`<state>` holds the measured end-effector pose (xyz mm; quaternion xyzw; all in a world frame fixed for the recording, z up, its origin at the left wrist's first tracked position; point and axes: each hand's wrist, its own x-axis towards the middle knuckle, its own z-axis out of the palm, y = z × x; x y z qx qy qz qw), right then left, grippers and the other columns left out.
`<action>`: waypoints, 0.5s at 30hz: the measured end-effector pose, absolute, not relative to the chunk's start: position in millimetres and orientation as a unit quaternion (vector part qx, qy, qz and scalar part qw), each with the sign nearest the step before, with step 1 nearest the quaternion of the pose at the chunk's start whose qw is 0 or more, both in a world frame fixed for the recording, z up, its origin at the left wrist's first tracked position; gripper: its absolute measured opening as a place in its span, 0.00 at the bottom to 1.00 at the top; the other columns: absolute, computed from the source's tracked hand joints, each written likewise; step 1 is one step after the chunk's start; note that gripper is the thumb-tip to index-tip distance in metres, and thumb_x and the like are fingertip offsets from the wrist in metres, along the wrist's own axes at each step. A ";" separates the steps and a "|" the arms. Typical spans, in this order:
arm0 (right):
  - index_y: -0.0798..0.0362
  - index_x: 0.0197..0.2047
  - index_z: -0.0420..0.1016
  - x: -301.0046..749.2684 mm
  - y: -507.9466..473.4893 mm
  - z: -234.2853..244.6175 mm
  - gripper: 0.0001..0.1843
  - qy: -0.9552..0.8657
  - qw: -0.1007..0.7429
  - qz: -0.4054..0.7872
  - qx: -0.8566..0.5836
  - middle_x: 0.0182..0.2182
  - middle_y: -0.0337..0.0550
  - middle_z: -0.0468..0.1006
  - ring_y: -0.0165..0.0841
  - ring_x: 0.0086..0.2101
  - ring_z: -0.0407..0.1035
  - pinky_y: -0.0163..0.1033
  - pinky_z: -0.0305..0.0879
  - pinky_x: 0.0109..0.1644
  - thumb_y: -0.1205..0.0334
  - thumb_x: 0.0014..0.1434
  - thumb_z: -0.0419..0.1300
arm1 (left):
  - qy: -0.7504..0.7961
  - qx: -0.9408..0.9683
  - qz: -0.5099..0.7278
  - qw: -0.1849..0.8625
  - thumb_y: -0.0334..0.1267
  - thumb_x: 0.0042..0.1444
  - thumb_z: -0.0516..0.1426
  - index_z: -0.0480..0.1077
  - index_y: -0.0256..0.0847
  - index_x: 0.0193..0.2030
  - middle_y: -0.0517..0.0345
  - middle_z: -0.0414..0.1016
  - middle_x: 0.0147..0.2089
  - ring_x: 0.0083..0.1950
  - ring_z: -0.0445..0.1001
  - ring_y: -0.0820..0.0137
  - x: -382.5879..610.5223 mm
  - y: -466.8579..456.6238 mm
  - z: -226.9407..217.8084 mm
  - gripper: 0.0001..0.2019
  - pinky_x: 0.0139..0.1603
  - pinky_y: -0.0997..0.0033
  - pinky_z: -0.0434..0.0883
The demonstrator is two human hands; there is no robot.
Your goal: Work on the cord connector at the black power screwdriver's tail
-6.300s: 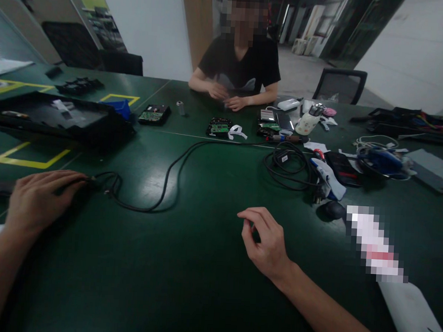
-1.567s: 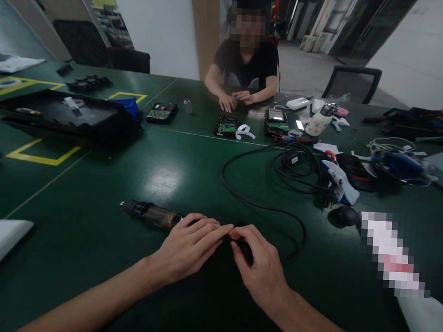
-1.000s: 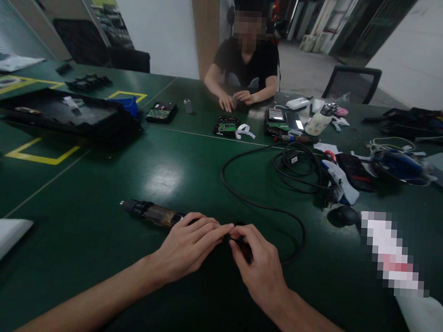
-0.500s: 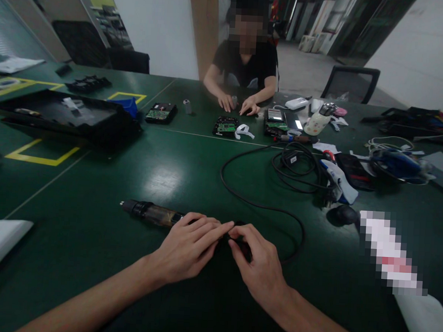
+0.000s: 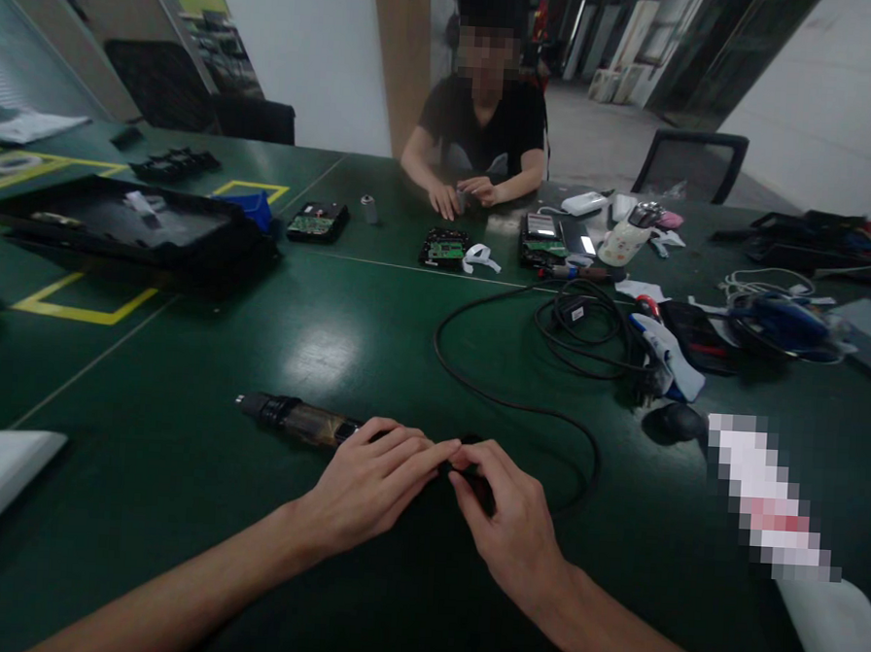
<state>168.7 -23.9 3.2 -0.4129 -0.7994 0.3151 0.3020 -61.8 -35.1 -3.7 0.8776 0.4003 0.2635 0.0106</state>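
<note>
An electric screwdriver (image 5: pixel 306 421) with a dark, worn barrel lies on the green table, its tip pointing left. My left hand (image 5: pixel 376 483) is wrapped over its rear part, which the fingers hide. Close against it, my right hand (image 5: pixel 509 515) is closed in a pinch at the screwdriver's back end, with thumb and forefinger around a small dark part that looks like a cable plug. From near there a black cable (image 5: pixel 519 405) curves off to the right and back over the table. The joint between plug and tool is hidden by my fingers.
Opposite, a person's hands (image 5: pixel 464 199) hold a small grey cylinder. Opened devices with green boards (image 5: pixel 445 249), a black tray (image 5: pixel 120 217), a spotted cup (image 5: pixel 622 243) and a white-blue tool (image 5: pixel 668 356) lie around. White objects (image 5: pixel 4 483) flank me.
My hands stay almost in place, with slight finger movement at the screwdriver's back end. Across the table, the person's hand on the right has moved left to the small cylinder.
</note>
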 end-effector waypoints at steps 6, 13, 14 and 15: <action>0.48 0.51 0.71 169.0 -24.0 3.9 0.07 -0.800 0.299 0.314 -0.414 0.46 0.42 0.78 0.37 0.43 0.75 0.42 0.73 0.45 0.66 0.71 0.56 | 0.394 0.882 0.257 0.028 0.33 0.71 0.53 0.56 0.44 0.74 0.55 0.77 0.61 0.59 0.76 0.69 -61.8 -35.5 -1.0 0.26 0.61 0.61 0.64; 0.47 0.54 0.70 169.3 -24.6 3.3 0.11 -0.803 0.302 0.317 -0.404 0.48 0.42 0.77 0.36 0.44 0.75 0.41 0.74 0.45 0.68 0.70 0.57 | 0.411 0.876 0.250 0.029 0.35 0.71 0.54 0.57 0.44 0.73 0.56 0.79 0.58 0.56 0.77 0.68 -60.8 -35.9 0.5 0.26 0.60 0.60 0.65; 0.47 0.54 0.70 169.4 -24.5 3.1 0.11 -0.803 0.304 0.318 -0.401 0.48 0.42 0.77 0.36 0.44 0.75 0.42 0.74 0.46 0.68 0.70 0.57 | 0.408 0.878 0.249 0.032 0.35 0.71 0.54 0.56 0.43 0.74 0.55 0.78 0.59 0.58 0.77 0.68 -61.1 -35.7 0.5 0.26 0.61 0.60 0.64; 0.47 0.54 0.70 169.5 -24.4 2.9 0.11 -0.803 0.305 0.320 -0.399 0.48 0.42 0.77 0.36 0.44 0.75 0.42 0.74 0.46 0.68 0.71 0.57 | 0.404 0.880 0.249 0.033 0.35 0.71 0.54 0.55 0.43 0.74 0.55 0.78 0.60 0.58 0.76 0.68 -61.5 -35.5 0.4 0.27 0.61 0.59 0.64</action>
